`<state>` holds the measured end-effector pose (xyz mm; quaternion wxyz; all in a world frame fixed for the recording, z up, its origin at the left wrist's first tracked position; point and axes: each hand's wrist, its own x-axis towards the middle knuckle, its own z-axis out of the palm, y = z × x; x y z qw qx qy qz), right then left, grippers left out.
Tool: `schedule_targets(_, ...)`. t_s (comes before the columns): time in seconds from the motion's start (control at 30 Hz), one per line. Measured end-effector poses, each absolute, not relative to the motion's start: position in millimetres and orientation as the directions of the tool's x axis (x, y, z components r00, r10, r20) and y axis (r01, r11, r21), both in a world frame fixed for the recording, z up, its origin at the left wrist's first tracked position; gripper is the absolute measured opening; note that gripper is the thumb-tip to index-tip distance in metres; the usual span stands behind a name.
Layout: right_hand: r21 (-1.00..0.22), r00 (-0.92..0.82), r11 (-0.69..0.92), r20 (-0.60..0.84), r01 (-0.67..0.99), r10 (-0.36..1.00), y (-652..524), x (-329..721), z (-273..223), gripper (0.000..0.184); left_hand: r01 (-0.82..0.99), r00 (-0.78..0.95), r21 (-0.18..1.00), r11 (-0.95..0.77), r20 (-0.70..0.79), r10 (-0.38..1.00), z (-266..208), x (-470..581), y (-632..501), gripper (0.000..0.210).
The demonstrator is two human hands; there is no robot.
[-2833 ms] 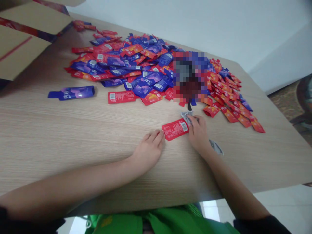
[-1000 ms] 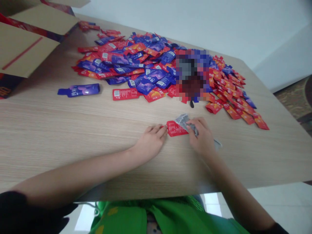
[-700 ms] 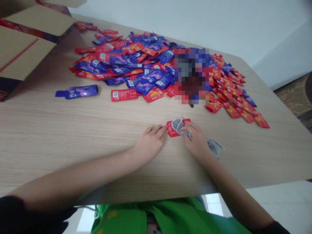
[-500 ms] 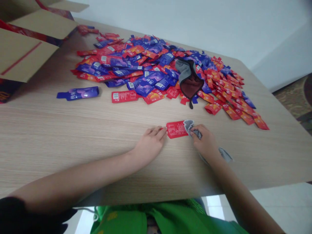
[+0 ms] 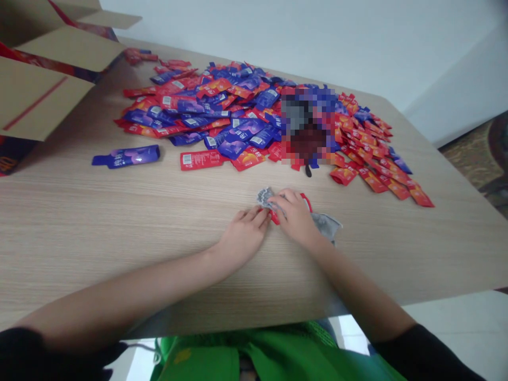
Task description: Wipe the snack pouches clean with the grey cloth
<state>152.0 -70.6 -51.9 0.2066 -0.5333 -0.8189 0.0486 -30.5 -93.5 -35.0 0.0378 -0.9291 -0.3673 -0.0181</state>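
Note:
A red pouch (image 5: 306, 201) lies flat on the table in front of me, mostly covered by my right hand and a cloth. With its fingertips my left hand (image 5: 243, 233) holds down the pouch's left end. My right hand (image 5: 294, 214) is closed on a grey cloth (image 5: 327, 225) and presses it onto the pouch, close to my left fingertips. One bunched, white-edged part of the cloth sticks out ahead of the fingers; the rest trails to the right under my wrist.
Behind lies a big heap of red and blue pouches (image 5: 238, 114), with a blurred-out patch (image 5: 307, 127) over its right part. A single blue pouch (image 5: 133, 156) rests at left. An open carton (image 5: 43, 100) stands at the far left, before a white wall (image 5: 317, 42).
My right hand has slid the grey cloth leftward along the red pouch, from its right end to near my left fingers. My left hand stays in place.

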Motion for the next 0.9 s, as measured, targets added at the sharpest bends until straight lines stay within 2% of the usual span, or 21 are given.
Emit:
schedule_targets(0.13,-0.293,-0.179,0.281,0.332,0.914,0.926,-77,186,-58,0.031,0.679,0.734,-0.057,-0.732,0.065,0.676,-36,-31,-94,0.038)
schedule_targets(0.23,-0.36,-0.047,0.17,0.325,0.917,0.944,-79,210,-62,0.03,0.673,0.74,-0.063,-0.737,0.055,0.67,-35,-31,-94,0.038)
schedule_targets(0.3,-0.399,-0.019,0.147,0.306,0.905,0.952,-77,220,-61,0.029,0.677,0.736,-0.069,-0.733,0.058,0.674,-35,-31,-94,0.037)
schedule_targets(0.47,-0.446,-0.025,0.188,0.347,0.875,0.937,-70,212,-40,0.023,0.669,0.743,-0.082,-0.739,0.084,0.664,-37,-32,-94,0.037)
schedule_targets(0.57,-0.458,-0.106,0.291,0.388,0.84,0.916,-72,183,-31,0.022,0.672,0.741,-0.09,-0.735,0.09,0.666,-38,-32,-94,0.038)
schedule_targets(0.73,-0.323,-0.344,0.433,0.298,0.841,0.89,-74,143,-42,0.025,0.679,0.734,-0.048,-0.732,0.053,0.677,-36,-31,-94,0.036)
schedule_targets(0.9,-0.282,-0.276,0.359,0.295,0.89,0.915,-69,164,-51,0.022,0.667,0.745,-0.049,-0.743,0.047,0.665,-35,-32,-93,0.039)
